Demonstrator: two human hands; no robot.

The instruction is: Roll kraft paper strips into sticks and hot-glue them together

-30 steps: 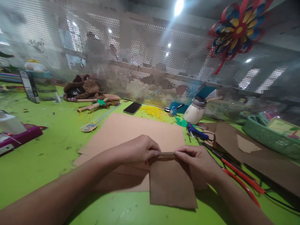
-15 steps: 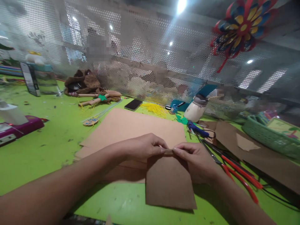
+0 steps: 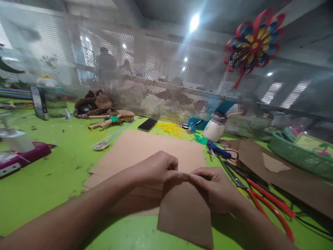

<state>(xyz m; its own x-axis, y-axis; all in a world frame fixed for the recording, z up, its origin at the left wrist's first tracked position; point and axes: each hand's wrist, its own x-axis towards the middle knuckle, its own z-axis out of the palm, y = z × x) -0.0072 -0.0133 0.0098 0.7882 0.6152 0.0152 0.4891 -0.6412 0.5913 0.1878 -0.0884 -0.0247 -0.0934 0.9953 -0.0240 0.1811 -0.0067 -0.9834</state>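
Observation:
A piece of brown paper (image 3: 186, 215) hangs from both hands, its far edge folded or rolled into a narrow strip. My left hand (image 3: 162, 168) pinches the left end of that strip between thumb and fingers. At the right end, my right hand (image 3: 214, 184) grips it the same way, thumb on top. The two thumbs are close together, with a short bit of the strip showing between them. Beneath the hands lies a stack of light brown paper sheets (image 3: 145, 147) on the green table (image 3: 65, 149).
Right of my hand lie red-handled scissors (image 3: 265, 205), a blue glue gun (image 3: 220, 151) and dark cardboard (image 3: 291, 180). Behind are a white jar (image 3: 215, 127), a phone (image 3: 147, 125), yellow shreds (image 3: 171, 130) and a green basket (image 3: 301, 152). A purple power strip (image 3: 28, 158) sits left.
The view has tilted up slightly, so the table things sit lower. Both hands keep their pinch on the brown paper, whose near edge has swung a little toward the left and nearer to me.

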